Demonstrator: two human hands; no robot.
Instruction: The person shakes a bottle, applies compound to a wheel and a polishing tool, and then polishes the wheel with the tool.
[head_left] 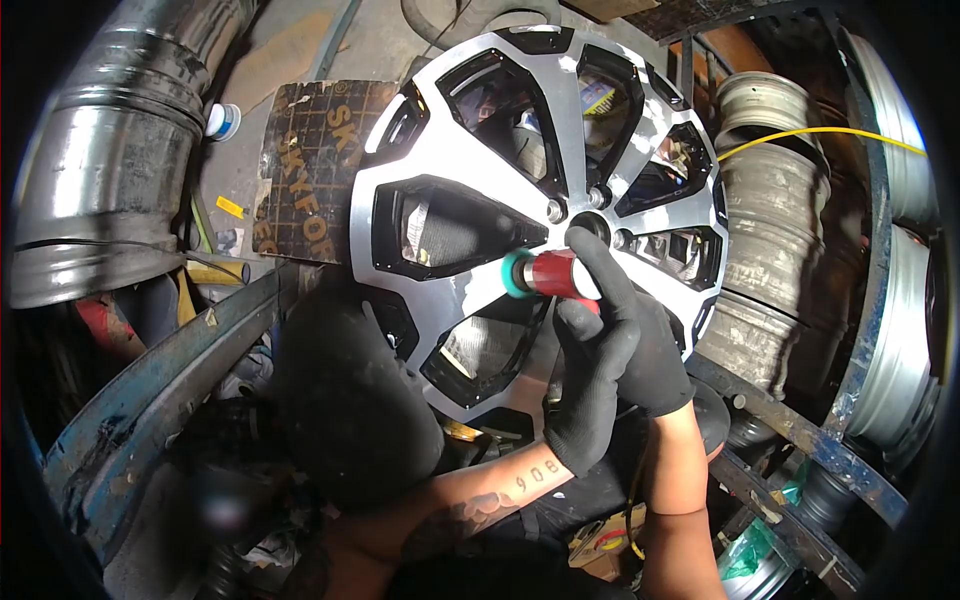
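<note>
My left hand (588,390) and my right hand (640,335), both in black gloves, are closed together around a small red power sander (555,272). Its green disc (517,273) rests against a spoke, left of the hub. Much of the tool's body is hidden by my fingers. Before me lies a large alloy wheel (470,150), with bright machined faces and black pockets between the spokes. Lug bolts or nuts (556,210) show around its centre hole.
Stacked bare rims (770,190) stand at right behind a blue metal frame (868,300), with a yellow hose (830,131) crossing above. Printed cardboard (305,170) lies left of the wheel. A large metal barrel (110,150) stands at far left, above a blue rail (150,385).
</note>
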